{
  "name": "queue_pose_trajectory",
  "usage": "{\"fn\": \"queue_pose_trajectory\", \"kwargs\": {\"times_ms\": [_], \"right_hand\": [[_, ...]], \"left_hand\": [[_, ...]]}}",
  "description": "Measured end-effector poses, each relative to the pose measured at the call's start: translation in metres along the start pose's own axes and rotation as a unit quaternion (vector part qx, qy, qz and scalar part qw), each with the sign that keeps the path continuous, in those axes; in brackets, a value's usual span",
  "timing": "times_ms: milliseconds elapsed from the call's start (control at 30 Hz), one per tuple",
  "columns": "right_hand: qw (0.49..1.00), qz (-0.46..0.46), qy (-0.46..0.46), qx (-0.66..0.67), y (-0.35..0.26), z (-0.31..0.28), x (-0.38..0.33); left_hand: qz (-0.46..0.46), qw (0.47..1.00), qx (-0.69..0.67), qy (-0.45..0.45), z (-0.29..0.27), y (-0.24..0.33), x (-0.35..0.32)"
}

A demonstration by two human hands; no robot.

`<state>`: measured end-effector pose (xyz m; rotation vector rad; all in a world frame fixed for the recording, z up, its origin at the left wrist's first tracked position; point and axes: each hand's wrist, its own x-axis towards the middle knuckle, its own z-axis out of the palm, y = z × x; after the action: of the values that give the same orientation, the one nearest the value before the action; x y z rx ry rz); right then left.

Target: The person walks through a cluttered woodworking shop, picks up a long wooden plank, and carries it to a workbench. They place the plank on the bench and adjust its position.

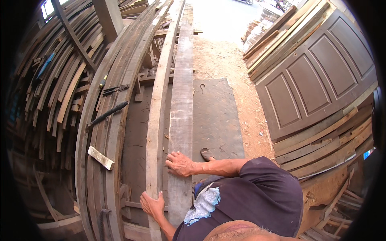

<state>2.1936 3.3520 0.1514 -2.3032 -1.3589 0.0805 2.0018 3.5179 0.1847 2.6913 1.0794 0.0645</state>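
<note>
Two long wooden pieces run away from me side by side. My left hand (152,205) is closed over the narrower beam (157,120), with its thumb on the right side and fingers at the left edge. On the wider grey plank (181,100), to the right, rests my right hand (179,164), fingers bent over the plank's left edge. A narrow gap separates the two pieces. The undersides of both hands are hidden.
Thick beams (120,80) at left carry pincers (116,89), a yellow-handled tool (103,81), a black-handled tool (107,113) and a pale block (100,158). Stacked timber (60,80) stands beyond them. A brown panelled door (317,76) leans at right. A sandalled foot (207,154) shows below.
</note>
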Motion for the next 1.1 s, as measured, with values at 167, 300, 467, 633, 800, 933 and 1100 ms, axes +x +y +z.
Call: {"fn": "queue_pose_trajectory", "kwargs": {"times_ms": [167, 300, 467, 633, 800, 933, 1100], "right_hand": [[1.000, 0.004, -0.013, 0.011, -0.003, -0.002, 0.002], [1.000, 0.002, -0.016, 0.000, -0.002, 0.000, 0.003], [1.000, 0.002, -0.003, -0.012, 0.002, 0.005, 0.003], [1.000, 0.015, -0.014, -0.012, -0.002, 0.005, 0.005], [0.998, -0.022, -0.058, 0.022, 0.011, 0.023, 0.004], [0.979, -0.178, -0.010, -0.098, 0.055, 0.039, -0.025], [0.985, -0.097, -0.007, -0.144, 0.019, 0.023, 0.001]], "left_hand": [[-0.006, 1.000, 0.014, -0.002, -0.006, 0.003, -0.002], [0.002, 1.000, -0.002, 0.010, -0.005, 0.001, -0.001], [0.008, 0.998, -0.036, 0.044, -0.010, 0.006, 0.001], [-0.005, 0.998, -0.048, 0.047, -0.005, -0.001, 0.000], [-0.055, 0.990, -0.126, -0.002, -0.006, -0.011, -0.001], [-0.069, 0.973, -0.218, -0.021, 0.013, -0.017, -0.013], [-0.029, 0.978, -0.171, 0.119, 0.049, -0.008, -0.017]]}}
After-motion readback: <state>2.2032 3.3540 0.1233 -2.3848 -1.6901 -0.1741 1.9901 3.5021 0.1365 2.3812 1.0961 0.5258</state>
